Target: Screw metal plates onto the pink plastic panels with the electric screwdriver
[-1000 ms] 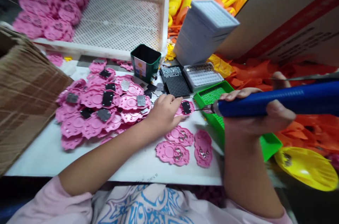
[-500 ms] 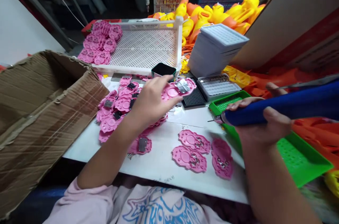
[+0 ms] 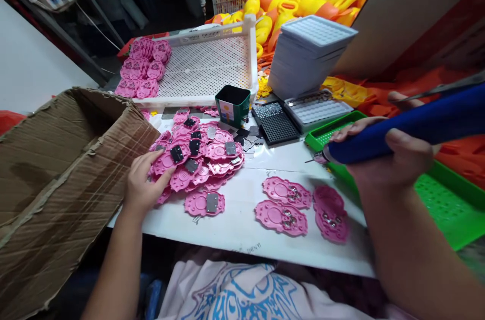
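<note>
At the left side of a heap of pink plastic parts, my left hand has its fingers and thumb around the edge of one pink plastic part bearing a black plate. Many parts in the heap carry black or grey plates. My right hand grips a blue electric screwdriver, its thin bit pointing left above the table. One pink part with a grey plate lies in front of the heap. To the right lie three pink parts with small shiny metal pieces on them.
A cardboard box stands at the left. Behind are a white crate with stacked pink parts, a dark green cup, a black perforated tray and a stack of white trays. Green trays lie under my right arm.
My left hand has left the screwdriver bit, carrying a pink part leftward to the heap's left side. The screwdriver stays in my right hand. The view has swung left.
</note>
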